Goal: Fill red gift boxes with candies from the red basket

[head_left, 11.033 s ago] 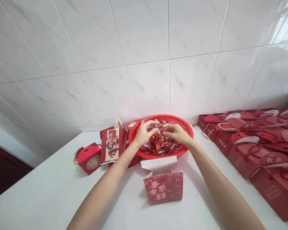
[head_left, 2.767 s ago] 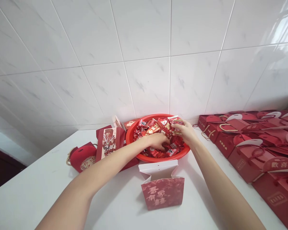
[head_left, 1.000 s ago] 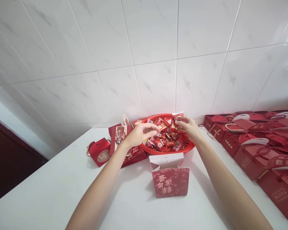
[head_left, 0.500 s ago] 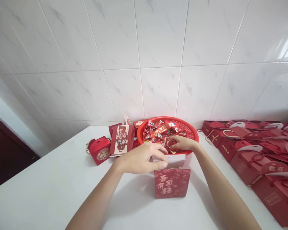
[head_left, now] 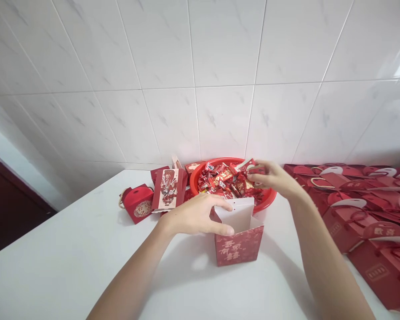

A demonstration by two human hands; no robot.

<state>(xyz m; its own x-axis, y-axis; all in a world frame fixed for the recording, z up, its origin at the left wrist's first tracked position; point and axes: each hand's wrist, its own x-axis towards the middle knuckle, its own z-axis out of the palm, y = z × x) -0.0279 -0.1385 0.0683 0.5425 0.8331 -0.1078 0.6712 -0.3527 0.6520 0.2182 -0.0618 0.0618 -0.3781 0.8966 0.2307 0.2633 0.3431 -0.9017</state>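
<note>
An open-topped red gift box [head_left: 240, 247] with gold characters on its front and a white inside stands on the table. My left hand [head_left: 198, 215] grips its left side, thumb at the front edge and fingers by the raised back flap. Behind the box is a red plastic basket [head_left: 269, 201] heaped with wrapped candies [head_left: 224, 174]. Above the basket's right part, my right hand [head_left: 276, 178] is closed on red-wrapped candies [head_left: 256, 170]; how many is hidden by the fingers.
A small red box with a cord handle [head_left: 138, 203] and a long printed red box [head_left: 168, 190] lie left of the basket. Rows of closed red gift boxes [head_left: 375, 271] line the right side. A tiled wall [head_left: 220, 106] rises behind the white table [head_left: 70, 258].
My right hand has risen out of the candy pile and moved right with candies in its fingers. My left hand stays at the box, which has turned slightly and opened wider.
</note>
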